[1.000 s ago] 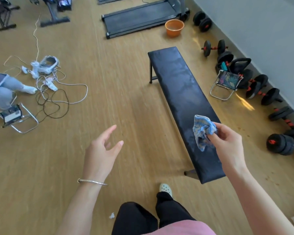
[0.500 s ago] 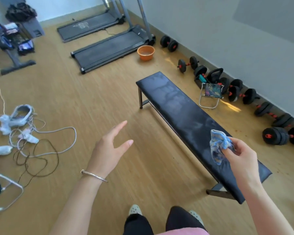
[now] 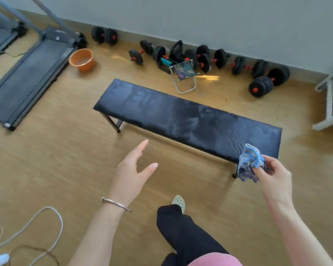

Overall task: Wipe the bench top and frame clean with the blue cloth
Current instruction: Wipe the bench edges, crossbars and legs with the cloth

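A long black padded bench (image 3: 181,114) stands on the wooden floor, its top marked with grey smears. One dark metal leg (image 3: 112,123) shows under its left end. My right hand (image 3: 271,177) pinches a crumpled blue cloth (image 3: 249,162) in the air just in front of the bench's right near corner. My left hand (image 3: 132,173) hovers over the floor before the bench with its fingers straight and nothing in it.
An orange bucket (image 3: 82,59) and a treadmill (image 3: 27,77) lie at the left. Several black dumbbells (image 3: 265,79) and a small folding stool (image 3: 184,75) line the wall behind the bench. A white frame (image 3: 329,104) stands right; cables (image 3: 37,233) trail at lower left.
The view has swung round, so the bench now lies across the frame instead of running away from me. Both hands keep their poses, the right one still holding the cloth.
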